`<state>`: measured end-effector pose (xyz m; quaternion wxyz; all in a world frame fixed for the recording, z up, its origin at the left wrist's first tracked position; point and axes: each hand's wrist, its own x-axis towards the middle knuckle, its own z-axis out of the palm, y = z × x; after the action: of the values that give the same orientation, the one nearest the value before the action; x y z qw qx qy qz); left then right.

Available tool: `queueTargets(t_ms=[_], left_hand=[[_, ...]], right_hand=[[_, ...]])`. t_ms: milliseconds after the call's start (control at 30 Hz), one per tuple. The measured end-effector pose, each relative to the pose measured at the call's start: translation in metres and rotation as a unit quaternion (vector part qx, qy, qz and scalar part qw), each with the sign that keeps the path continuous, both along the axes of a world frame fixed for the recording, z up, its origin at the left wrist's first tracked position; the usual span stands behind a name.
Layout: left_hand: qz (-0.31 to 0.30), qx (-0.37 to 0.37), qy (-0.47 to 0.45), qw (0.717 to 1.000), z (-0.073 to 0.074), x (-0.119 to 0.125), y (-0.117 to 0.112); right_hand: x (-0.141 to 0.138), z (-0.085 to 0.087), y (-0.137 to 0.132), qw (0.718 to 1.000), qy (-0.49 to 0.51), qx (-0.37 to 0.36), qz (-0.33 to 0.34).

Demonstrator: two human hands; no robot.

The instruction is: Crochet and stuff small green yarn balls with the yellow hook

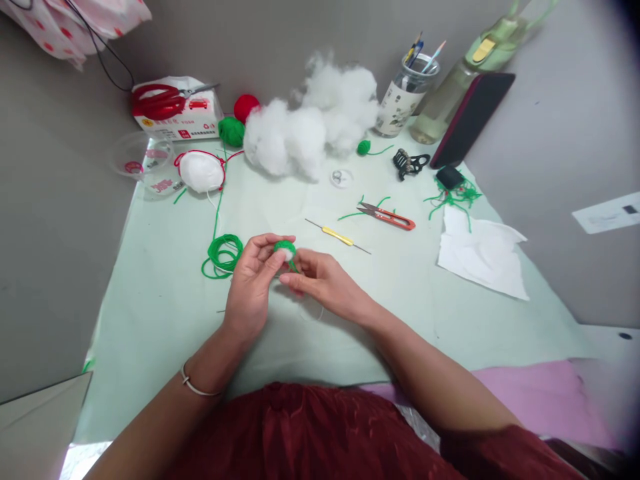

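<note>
Two-Hand Hold on a Small Green-and-White Piece, Materials Set Around

At the upper left of the frame, red-handled scissors (160,101) lie on top of a printed box (175,128), which probably saves room on the surface (165,333). Below the box is a white ball (201,171) with a red strand around its edge. To the right of the box, a green yarn ball (231,132) and a red yarn ball (246,107) sit next to each other. Left of centre, a loose coil of green yarn (223,256) lies just beside the left hand (251,287); the open loops would likely let yarn run free without snagging.

The left hand is closed on the small green-and-white piece (285,249) at frame centre, pinching it between thumb and fingers, apparently to steady it. Behind it, at upper centre, white stuffing (310,130) is heaped against the wall, presumably to leave the front free for handling.

The right hand (327,280) has thumb and fingers drawn together beside the piece, near its green strand. Whether they grip the strand cannot be told.

Right of centre, a yellow-handled hook (338,236) and orange snips (393,217) lie flat, seemingly placed for easy reach. Torn white paper (477,257) lies farther right.
</note>
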<state>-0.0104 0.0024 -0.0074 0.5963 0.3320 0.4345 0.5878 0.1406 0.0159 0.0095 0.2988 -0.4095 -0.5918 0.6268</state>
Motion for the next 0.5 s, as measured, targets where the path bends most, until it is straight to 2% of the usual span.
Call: queueTargets(t_ms=[67,133,200,333,433,500], left_hand=[[0.007,-0.011,-0.006,1.000,0.000,-0.002,0.001],[0.019,-0.022,-0.016,0.999,0.000,-0.003,0.002],[0.021,-0.032,-0.016,0.999,-0.001,-0.002,0.003],[0.009,-0.040,-0.001,0.999,-0.002,0.000,0.001],[0.015,-0.020,0.014,1.000,-0.003,0.001,-0.001],[0.020,-0.007,0.026,0.999,-0.003,0.001,-0.002]], right_hand=[[0.004,0.004,0.002,0.999,-0.026,0.008,0.020],[0.009,0.009,0.004,0.995,-0.035,0.079,-0.053],[0.012,0.013,0.006,0.984,0.010,0.121,-0.131],[0.013,0.014,0.008,0.981,0.130,0.009,-0.143],[0.012,0.012,0.008,0.987,0.066,-0.009,-0.147],[0.013,0.011,0.008,0.995,-0.007,0.017,-0.101]])
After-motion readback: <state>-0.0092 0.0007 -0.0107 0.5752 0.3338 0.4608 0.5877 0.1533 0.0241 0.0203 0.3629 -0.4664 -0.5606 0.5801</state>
